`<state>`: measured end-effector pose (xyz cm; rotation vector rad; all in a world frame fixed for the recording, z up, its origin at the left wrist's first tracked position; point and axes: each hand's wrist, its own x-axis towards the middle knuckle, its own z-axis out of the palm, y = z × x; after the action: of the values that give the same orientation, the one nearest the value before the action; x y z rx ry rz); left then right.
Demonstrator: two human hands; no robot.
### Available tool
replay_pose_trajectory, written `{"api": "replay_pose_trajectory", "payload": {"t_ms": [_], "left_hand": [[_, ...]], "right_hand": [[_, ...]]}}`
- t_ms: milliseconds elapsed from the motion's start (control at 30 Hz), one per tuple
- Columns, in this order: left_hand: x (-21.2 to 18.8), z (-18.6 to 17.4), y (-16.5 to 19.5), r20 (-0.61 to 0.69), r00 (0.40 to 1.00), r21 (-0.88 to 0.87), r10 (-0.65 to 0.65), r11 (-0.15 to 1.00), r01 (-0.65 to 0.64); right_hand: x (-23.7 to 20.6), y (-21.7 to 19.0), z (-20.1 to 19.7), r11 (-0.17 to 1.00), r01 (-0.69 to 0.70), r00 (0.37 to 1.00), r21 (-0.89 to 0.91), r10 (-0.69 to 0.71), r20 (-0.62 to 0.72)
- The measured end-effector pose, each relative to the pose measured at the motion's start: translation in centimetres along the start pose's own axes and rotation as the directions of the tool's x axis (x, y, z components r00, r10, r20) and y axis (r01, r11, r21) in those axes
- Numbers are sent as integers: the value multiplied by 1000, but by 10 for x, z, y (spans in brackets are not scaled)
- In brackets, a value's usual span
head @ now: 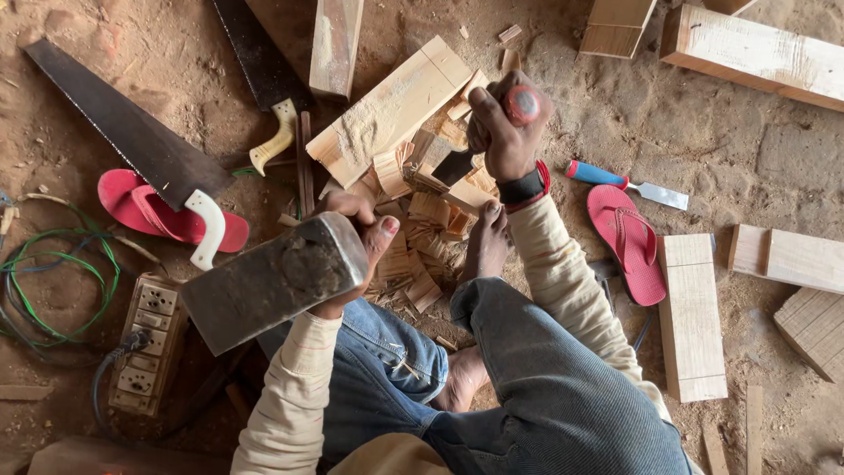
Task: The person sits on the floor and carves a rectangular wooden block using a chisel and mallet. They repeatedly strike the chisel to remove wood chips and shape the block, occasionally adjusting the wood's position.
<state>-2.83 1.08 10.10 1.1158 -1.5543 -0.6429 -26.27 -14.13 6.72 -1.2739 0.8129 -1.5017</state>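
Two handsaws lie on the dirt, one with a white handle [132, 145] and one with a cream handle [262, 75], along with two red flip-flops, one at the left [149, 211] and one at the right [629, 242]. There are two chisels, one red-handled [492, 132] and one blue-and-red-handled [624, 183], and one heavy metal hammer [272, 281]. One switch-and-socket board [148, 343] sits by one tangle of green wire [53, 281].

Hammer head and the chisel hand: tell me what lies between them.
In the head view, a heap of wood chips and the person's bare foot lie between the hammer and right hand.
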Motion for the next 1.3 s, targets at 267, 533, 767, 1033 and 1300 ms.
{"api": "replay_pose_trajectory", "payload": {"t_ms": [267,533,767,1033,1300], "left_hand": [[9,8,3,46,999,-16,-6,1000,6],[1,11,-13,32,999,50,-35,998,33],[27,14,1,160,978,136,-133,984,112],[107,-55,123,170,931,-167,322,941,-294],[100,5,55,462,875,469,-147,878,-100]], "right_hand": [[13,16,-1,983,61,995,-176,-47,86],[13,25,-9,998,16,995,-66,-9,98],[-14,34,4,962,198,971,-187,-166,174],[-36,24,4,814,293,956,-502,-256,144],[-44,35,4,967,252,952,-39,-240,192]]}}
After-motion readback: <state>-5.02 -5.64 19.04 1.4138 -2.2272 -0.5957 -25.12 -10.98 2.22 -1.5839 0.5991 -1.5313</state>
